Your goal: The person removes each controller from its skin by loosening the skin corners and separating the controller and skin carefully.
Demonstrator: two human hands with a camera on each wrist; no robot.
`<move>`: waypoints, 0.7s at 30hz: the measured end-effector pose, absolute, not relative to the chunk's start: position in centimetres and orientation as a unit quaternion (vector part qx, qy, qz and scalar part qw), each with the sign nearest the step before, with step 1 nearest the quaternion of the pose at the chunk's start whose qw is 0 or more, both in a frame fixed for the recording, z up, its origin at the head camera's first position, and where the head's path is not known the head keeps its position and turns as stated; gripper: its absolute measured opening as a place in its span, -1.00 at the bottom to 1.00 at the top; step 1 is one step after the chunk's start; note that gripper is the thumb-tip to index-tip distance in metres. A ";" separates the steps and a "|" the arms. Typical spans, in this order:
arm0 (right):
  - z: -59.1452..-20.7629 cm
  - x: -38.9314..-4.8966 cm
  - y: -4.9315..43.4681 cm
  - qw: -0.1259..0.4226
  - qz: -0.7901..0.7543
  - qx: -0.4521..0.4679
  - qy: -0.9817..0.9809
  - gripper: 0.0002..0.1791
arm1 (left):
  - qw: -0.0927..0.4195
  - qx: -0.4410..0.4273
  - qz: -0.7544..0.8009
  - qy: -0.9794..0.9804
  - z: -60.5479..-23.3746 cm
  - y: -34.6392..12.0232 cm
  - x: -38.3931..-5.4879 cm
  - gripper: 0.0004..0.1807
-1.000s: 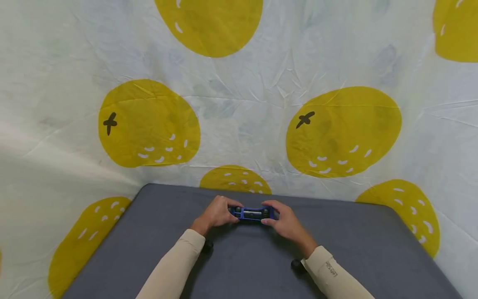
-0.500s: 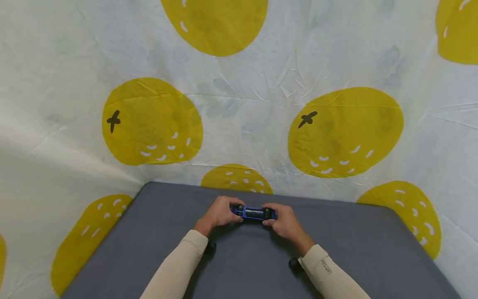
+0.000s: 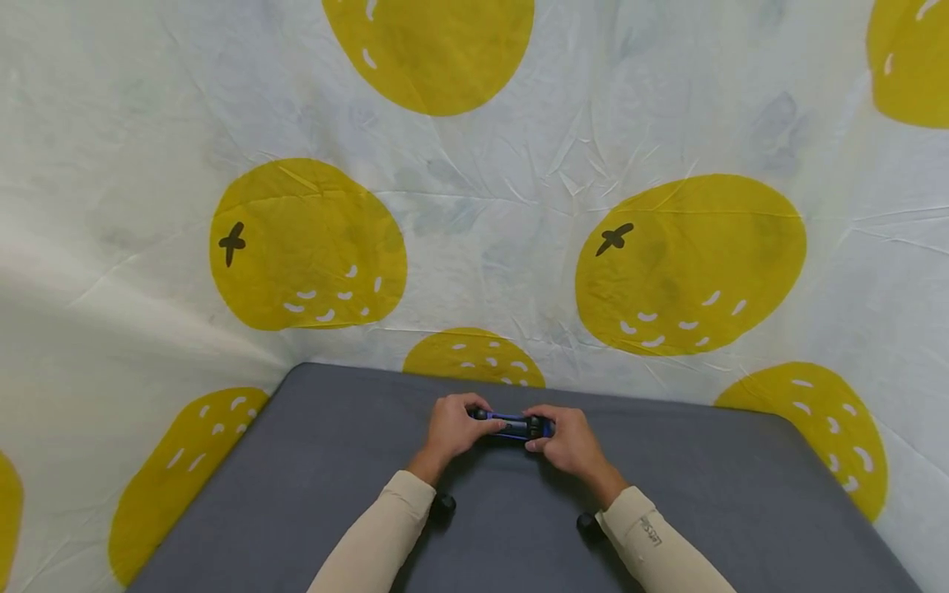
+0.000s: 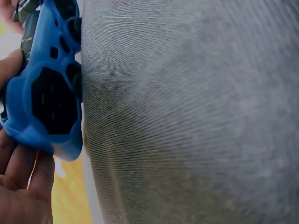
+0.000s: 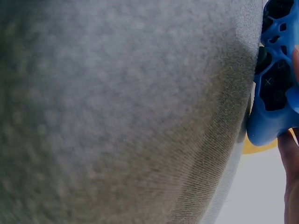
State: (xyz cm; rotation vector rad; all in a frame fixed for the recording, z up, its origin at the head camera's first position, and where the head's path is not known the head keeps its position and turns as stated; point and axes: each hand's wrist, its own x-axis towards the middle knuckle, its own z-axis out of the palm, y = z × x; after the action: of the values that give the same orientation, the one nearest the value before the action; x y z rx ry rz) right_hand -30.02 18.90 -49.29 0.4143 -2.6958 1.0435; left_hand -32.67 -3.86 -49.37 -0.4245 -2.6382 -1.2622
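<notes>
A blue-and-black plastic game controller (image 3: 517, 429) lies directly between the two hands, its long axis running crosswise from one to the other near the far edge of the grey cloth-covered worktop (image 3: 504, 527). Neither hand is nearer: the left hand (image 3: 451, 427) pinches one end, its thumb reaching inward along the body, and the right hand (image 3: 571, 442) pinches the opposite end between thumb and fingers. Whether the controller touches the cloth is unclear.

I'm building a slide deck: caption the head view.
A left hand and right hand hold a blue game controller at a grey table, before a white sheet printed with yellow fruit.
</notes>
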 end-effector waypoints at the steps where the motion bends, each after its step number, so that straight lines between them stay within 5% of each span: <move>1: -49.3 -30.0 18.9 0.110 0.355 0.140 -0.918 -0.51 | 0.095 -0.145 -0.426 -0.888 -49.4 -3.9 -32.7 -0.76; 8: -49.0 -30.3 19.1 0.103 0.342 0.142 -0.923 -0.52 | 0.076 -0.194 -0.420 -0.883 -48.6 -4.4 -33.3 -0.92; 21: -48.8 -30.9 19.5 0.073 0.354 0.139 -0.922 -0.55 | 0.003 -0.246 -0.342 -0.907 -47.7 -5.0 -33.8 -0.79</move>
State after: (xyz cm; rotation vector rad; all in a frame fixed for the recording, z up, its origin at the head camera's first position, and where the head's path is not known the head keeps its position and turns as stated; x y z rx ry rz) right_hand -30.91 19.51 -48.82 0.4165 -2.7692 1.0621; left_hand -33.75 -5.02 -47.65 -0.7716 -2.8434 -1.0730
